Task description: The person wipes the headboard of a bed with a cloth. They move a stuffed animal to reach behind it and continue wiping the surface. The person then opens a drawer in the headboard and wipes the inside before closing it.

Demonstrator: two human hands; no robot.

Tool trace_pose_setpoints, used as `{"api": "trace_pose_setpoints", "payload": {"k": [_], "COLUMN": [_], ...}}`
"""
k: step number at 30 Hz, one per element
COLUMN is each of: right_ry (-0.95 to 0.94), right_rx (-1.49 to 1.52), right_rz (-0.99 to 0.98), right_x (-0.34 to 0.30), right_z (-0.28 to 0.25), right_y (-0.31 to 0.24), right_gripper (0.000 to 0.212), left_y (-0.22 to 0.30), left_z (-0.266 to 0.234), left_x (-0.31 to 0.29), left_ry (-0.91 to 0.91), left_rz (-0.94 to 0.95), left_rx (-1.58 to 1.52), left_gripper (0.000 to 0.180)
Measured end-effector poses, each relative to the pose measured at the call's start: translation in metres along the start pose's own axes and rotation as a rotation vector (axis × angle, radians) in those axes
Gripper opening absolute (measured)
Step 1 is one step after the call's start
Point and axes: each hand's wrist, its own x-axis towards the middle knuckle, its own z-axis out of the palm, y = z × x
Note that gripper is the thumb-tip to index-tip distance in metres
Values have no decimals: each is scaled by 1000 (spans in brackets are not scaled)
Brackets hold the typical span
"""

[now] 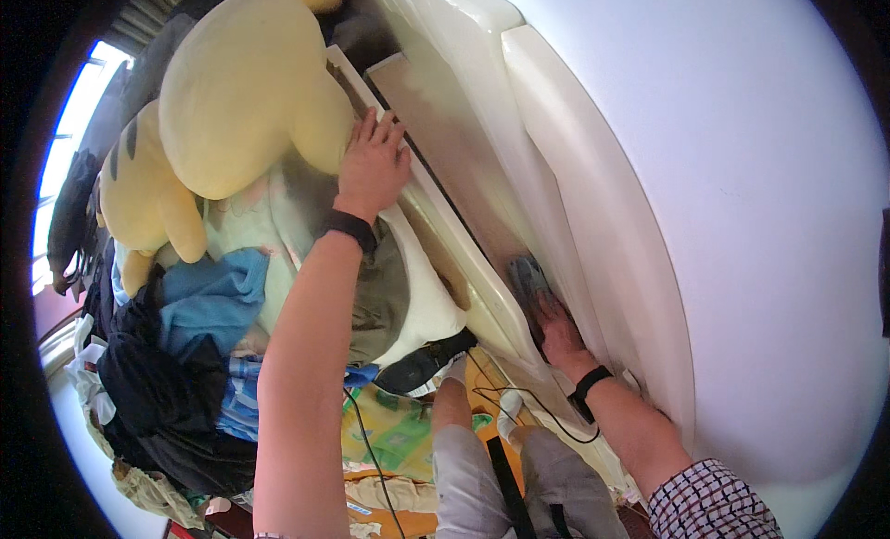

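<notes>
My left hand [375, 164] lies with its fingers spread on the cream rail [445, 228] along the bed's side, next to a big yellow plush toy [246, 94]. It holds nothing. Lower right, my right hand [561, 335] has a grey-blue cloth [528, 278] under its fingers. The cloth presses against the brownish flat panel [454, 140] between the rail and the curved cream headboard-like piece [593, 177]. Part of the palm and the thumb are hidden from this angle.
A second yellow plush toy [153, 191] sits left, near blue clothing [213, 298] and a dark garment pile [171, 400]. A black slipper-like shoe [422, 365] is below the white pillow-like corner. A black cable [538, 405] loops near my legs. A white wall [760, 215] rises right.
</notes>
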Motion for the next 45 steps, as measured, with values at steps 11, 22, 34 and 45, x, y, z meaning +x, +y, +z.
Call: {"api": "trace_pose_setpoints", "payload": {"k": [11, 22, 34, 45], "right_ry": [-207, 358, 465, -33], "right_rx": [-44, 771, 478, 249], "right_rz": [114, 157, -86, 332], "right_x": [-50, 57, 208, 0], "right_z": [52, -26, -78, 16], "right_y": [28, -26, -64, 2], "right_gripper": [51, 47, 47, 27], "left_y": [-3, -1, -9, -8], "left_z": [-2, 9, 5, 1], "left_x": [3, -1, -1, -1], "left_ry": [-39, 52, 50, 4], "left_rz": [21, 27, 50, 16], "left_rx": [43, 39, -30, -46], "left_gripper": [43, 43, 44, 44]}}
